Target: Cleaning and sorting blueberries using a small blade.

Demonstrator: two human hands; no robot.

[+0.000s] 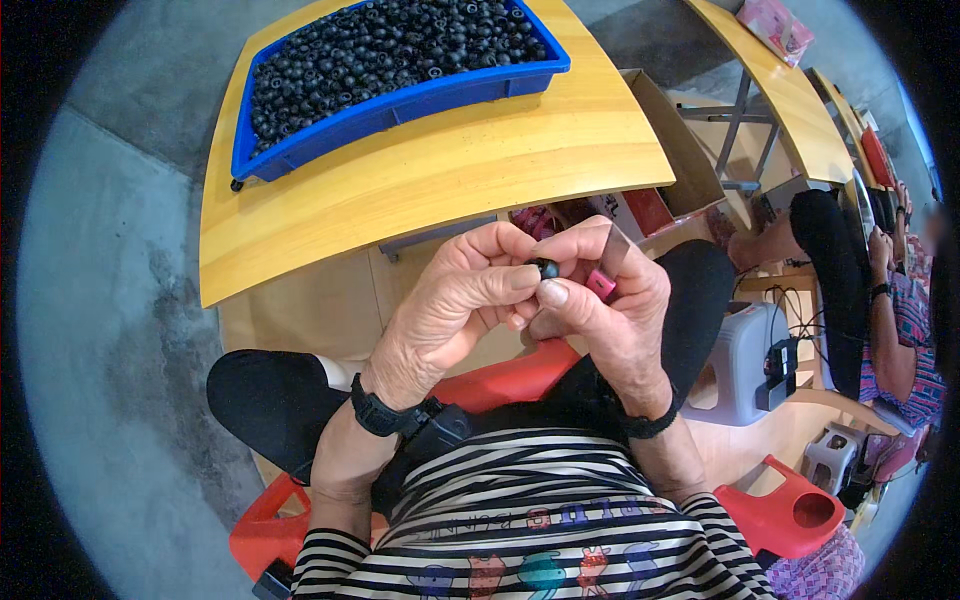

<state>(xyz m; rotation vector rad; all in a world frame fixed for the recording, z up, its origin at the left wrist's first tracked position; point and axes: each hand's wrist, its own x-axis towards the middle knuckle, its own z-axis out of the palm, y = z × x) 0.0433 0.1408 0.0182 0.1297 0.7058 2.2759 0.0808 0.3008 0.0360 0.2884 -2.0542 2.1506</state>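
Note:
My left hand and my right hand meet in front of my chest, above my lap. Between the fingertips of both sits a small black round part. My right hand also grips a small blade with a pink handle, its grey metal tip sticking up past the fingers. A black watch is on my left wrist and a black band on my right. A blue tray heaped with many of the same small black parts stands on the wooden table ahead of me.
I sit on a red plastic stool. An open cardboard box stands on the floor to the right of the table. Another person sits at the right by a second wooden table, with a grey stool between us.

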